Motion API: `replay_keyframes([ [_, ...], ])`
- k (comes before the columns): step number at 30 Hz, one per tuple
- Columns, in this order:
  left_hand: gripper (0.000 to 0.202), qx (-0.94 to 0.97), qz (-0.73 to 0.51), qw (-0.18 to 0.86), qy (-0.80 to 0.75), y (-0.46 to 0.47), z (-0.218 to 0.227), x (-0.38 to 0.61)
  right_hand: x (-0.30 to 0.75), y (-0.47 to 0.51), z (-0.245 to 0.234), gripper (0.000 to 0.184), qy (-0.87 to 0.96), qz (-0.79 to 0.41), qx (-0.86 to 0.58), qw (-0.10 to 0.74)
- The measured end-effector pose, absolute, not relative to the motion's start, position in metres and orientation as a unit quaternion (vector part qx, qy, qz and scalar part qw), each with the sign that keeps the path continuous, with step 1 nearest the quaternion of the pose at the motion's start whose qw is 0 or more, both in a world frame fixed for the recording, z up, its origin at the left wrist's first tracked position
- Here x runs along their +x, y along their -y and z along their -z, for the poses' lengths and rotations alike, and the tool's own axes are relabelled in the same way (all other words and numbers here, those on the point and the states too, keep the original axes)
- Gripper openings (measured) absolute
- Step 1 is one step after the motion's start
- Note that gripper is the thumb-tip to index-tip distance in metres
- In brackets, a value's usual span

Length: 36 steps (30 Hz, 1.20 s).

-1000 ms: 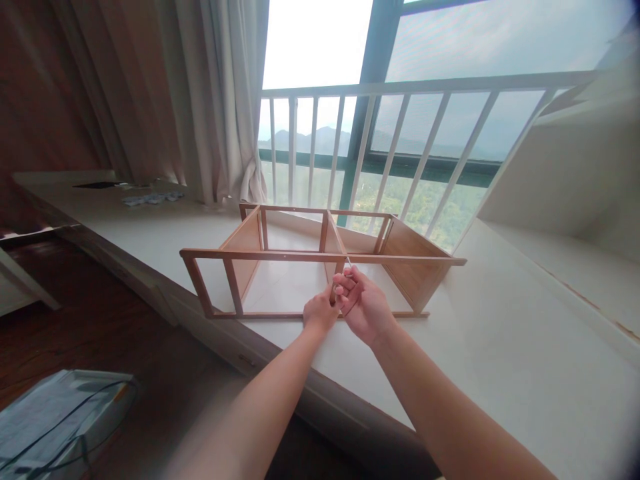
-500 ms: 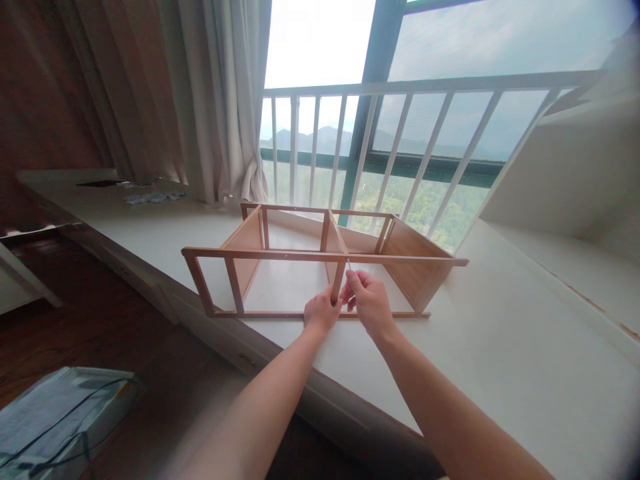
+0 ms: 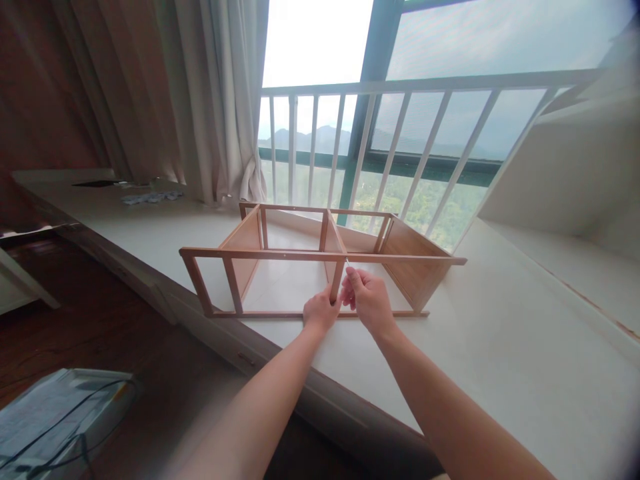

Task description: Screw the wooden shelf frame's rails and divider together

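Note:
A light wooden shelf frame (image 3: 280, 255) lies on its side on a white window ledge (image 3: 500, 347). My left hand (image 3: 321, 311) is closed around the lower part of the frame's middle upright. Just right of that upright, my right hand (image 3: 367, 298) pinches a thin metal tool (image 3: 349, 265) whose tip points up at the joint under the front rail. I cannot tell what kind of tool it is.
A white railing (image 3: 400, 87) and a large window stand behind the frame, with a curtain (image 3: 225, 100) at the left. Small items (image 3: 150, 197) lie far left on the ledge. A white box with a black cable (image 3: 55, 413) sits on the dark floor.
My right hand has turned and lifted slightly at the joint, its fingers regripping the thin tool. The left hand and the frame have stayed put.

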<state>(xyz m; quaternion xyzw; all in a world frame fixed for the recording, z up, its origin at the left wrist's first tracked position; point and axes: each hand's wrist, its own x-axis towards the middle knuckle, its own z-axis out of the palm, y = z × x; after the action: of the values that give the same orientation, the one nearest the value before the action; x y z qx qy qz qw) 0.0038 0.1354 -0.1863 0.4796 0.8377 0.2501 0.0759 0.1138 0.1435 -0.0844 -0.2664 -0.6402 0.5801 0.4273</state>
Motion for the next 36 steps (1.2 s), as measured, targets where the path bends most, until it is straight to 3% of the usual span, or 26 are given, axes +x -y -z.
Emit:
replay_keyframes([
  [5, 0.041, 0.484, -0.241, 0.084, -0.837, -0.138, 0.189, 0.003, 0.107, -0.135, 0.074, 0.028, 0.383, -0.825, -0.206, 0.361],
  [7, 0.043, 0.487, -0.238, 0.088, -0.836, -0.139, 0.188, 0.003, 0.104, -0.132, 0.070, 0.018, 0.286, -0.874, -0.187, 0.345],
  [10, 0.047, 0.490, -0.236, 0.093, -0.834, -0.138, 0.187, 0.002, 0.103, -0.128, 0.066, 0.018, 0.228, -0.898, -0.174, 0.332],
  [14, 0.045, 0.488, -0.238, 0.093, -0.834, -0.136, 0.186, 0.002, 0.106, -0.127, 0.068, 0.024, 0.303, -0.864, -0.178, 0.362],
  [20, 0.040, 0.478, -0.245, 0.084, -0.839, -0.135, 0.184, 0.004, 0.110, -0.138, 0.080, 0.046, 0.520, -0.719, -0.227, 0.401],
  [24, 0.039, 0.476, -0.248, 0.080, -0.840, -0.134, 0.183, 0.005, 0.111, -0.144, 0.084, 0.050, 0.607, -0.637, -0.239, 0.411],
  [36, 0.041, 0.478, -0.254, 0.076, -0.837, -0.134, 0.184, 0.005, 0.110, -0.146, 0.088, 0.054, 0.650, -0.580, -0.250, 0.424],
])
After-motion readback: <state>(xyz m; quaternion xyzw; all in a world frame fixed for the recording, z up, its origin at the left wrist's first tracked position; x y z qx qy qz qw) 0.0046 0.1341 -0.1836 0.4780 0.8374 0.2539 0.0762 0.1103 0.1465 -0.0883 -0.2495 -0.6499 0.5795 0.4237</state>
